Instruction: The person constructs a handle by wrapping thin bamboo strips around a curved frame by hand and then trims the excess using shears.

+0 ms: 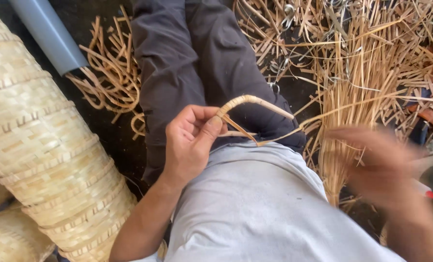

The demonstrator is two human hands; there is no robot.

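My left hand [190, 140] pinches a curved cane piece [248, 102] wrapped with thin strip, holding it over my lap. A thin flat strip [294, 132] runs from that piece toward the right. My right hand [379, 165] is blurred at the right edge of the lap, next to the far part of the strip; whether it grips the strip is unclear. My dark trousers [187, 58] and grey shirt [255, 204] fill the middle of the view.
A stack of woven baskets [37, 145] lies at the left. A grey pipe [46, 34] slants at the upper left. Loose cane strips [362, 63] cover the ground at the right, with a smaller pile [109, 73] left of my legs.
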